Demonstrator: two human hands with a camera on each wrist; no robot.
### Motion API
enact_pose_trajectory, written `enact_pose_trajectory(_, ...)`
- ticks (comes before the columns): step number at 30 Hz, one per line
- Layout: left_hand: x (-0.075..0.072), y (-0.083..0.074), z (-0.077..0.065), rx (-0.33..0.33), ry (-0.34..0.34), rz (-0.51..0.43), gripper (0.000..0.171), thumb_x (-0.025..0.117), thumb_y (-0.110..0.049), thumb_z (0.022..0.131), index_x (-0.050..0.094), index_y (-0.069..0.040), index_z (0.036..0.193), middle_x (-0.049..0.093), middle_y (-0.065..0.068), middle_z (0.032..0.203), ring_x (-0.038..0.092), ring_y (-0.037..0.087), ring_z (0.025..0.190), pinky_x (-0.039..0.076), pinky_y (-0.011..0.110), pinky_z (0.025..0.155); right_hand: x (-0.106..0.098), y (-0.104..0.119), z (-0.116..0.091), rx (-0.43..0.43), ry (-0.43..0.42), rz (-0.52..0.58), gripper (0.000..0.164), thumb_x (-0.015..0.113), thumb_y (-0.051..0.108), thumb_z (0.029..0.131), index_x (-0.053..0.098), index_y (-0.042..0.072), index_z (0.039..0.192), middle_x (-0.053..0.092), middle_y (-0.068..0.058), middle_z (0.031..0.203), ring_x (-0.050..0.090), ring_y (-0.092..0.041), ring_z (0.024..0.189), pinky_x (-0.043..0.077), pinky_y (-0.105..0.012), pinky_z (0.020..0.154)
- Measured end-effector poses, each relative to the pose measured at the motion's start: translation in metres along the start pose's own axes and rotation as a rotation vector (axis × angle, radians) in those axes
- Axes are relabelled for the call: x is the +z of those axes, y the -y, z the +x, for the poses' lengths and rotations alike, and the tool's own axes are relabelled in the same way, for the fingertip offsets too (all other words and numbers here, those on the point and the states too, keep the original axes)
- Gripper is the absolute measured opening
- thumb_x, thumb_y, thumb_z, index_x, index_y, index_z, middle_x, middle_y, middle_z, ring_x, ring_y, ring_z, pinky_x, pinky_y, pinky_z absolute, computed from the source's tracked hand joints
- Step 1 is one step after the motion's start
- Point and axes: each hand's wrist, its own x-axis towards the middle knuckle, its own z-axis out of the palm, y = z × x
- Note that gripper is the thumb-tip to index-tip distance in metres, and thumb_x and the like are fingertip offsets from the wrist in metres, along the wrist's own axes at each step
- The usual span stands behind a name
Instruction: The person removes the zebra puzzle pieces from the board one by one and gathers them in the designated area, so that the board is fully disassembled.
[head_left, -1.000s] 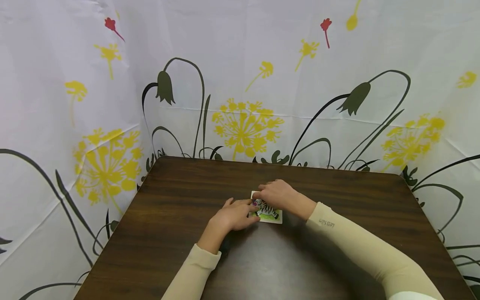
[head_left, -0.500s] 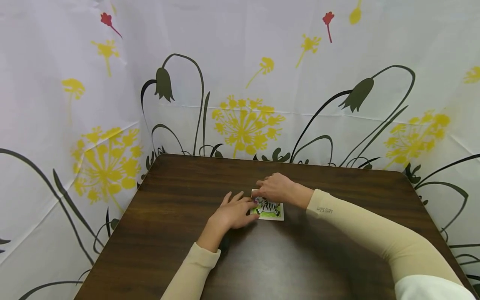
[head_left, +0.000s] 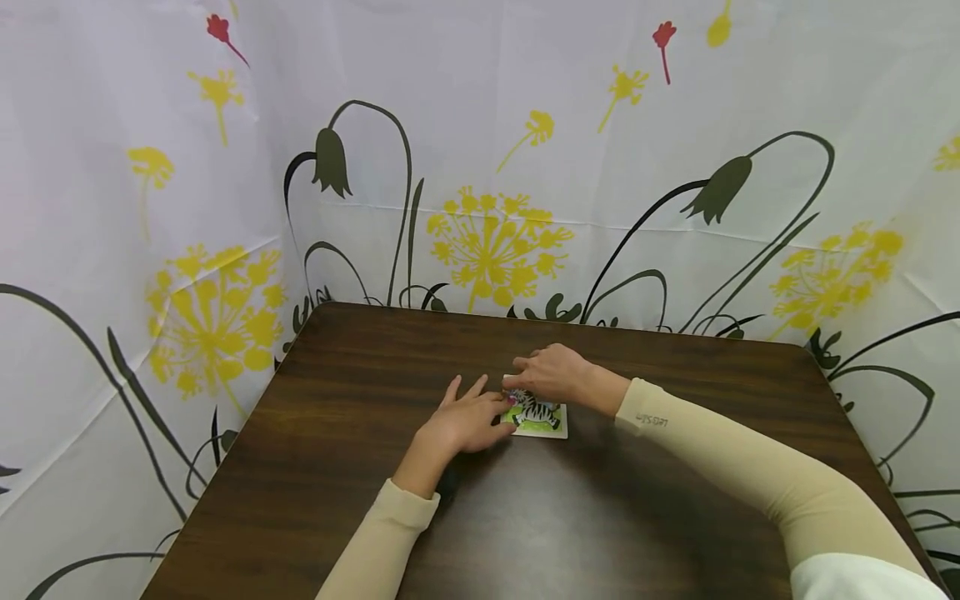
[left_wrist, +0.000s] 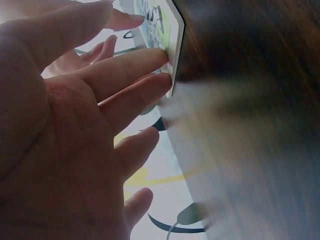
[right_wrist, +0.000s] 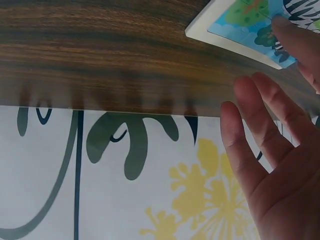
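Observation:
A small square picture board (head_left: 543, 421) with a zebra on green and blue and a white border lies on the dark wooden table. My left hand (head_left: 463, 423) is at its left side, fingers spread; in the left wrist view two fingertips (left_wrist: 162, 80) touch the board's edge. From the far side my right hand (head_left: 553, 373) reaches over the board. One finger (right_wrist: 295, 40) rests on the picture in the right wrist view, while the other fingers extend loosely past the far edge. The board's upper left part is partly hidden by both hands.
The brown wood-grain table (head_left: 570, 517) spreads around the board, its far edge against a white curtain (head_left: 480, 125) printed with yellow and green flowers. Cream sleeves (head_left: 712, 450) cover both forearms.
The left hand's fingers have spread wider and shifted slightly off the picture toward its left edge. The right hand stays over the far side; the view has tilted down slightly.

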Motion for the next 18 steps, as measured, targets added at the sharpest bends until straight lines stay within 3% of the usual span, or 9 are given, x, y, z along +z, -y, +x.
enact_pose_trajectory(11,0.009,-0.005,0.007,-0.015,-0.028,0.051,0.058,0.058,-0.051,0.110,0.053,-0.025,0.162,0.042,0.001,0.169,0.027,0.032,0.165,0.008,0.065,0.134,0.006,-0.003,-0.011,0.008,-0.060,0.055,0.030,0.067,0.027,0.108,0.063,0.035,0.136,0.072,-0.001,0.125,0.075,-0.022,0.087,0.059,-0.034,0.060)
enact_pose_trajectory(14,0.010,-0.006,0.008,-0.016,-0.033,0.058,0.060,0.058,-0.051,0.110,0.050,-0.025,0.163,0.041,0.001,0.171,0.026,0.032,0.165,0.008,0.065,0.134,0.009,-0.004,-0.013,0.051,-0.027,0.214,0.039,0.070,0.027,0.107,0.061,0.032,0.144,0.070,-0.004,0.132,0.074,-0.024,0.085,0.061,-0.038,0.064)
enact_pose_trajectory(18,0.010,-0.007,0.007,-0.024,-0.040,0.068,0.062,0.059,-0.051,0.109,0.049,-0.025,0.164,0.041,0.000,0.172,0.026,0.031,0.165,0.009,0.065,0.134,0.014,-0.006,-0.013,0.184,0.028,0.548,0.053,0.072,0.033,0.105,0.054,0.024,0.155,0.071,-0.007,0.136,0.075,-0.026,0.093,0.062,-0.045,0.078)
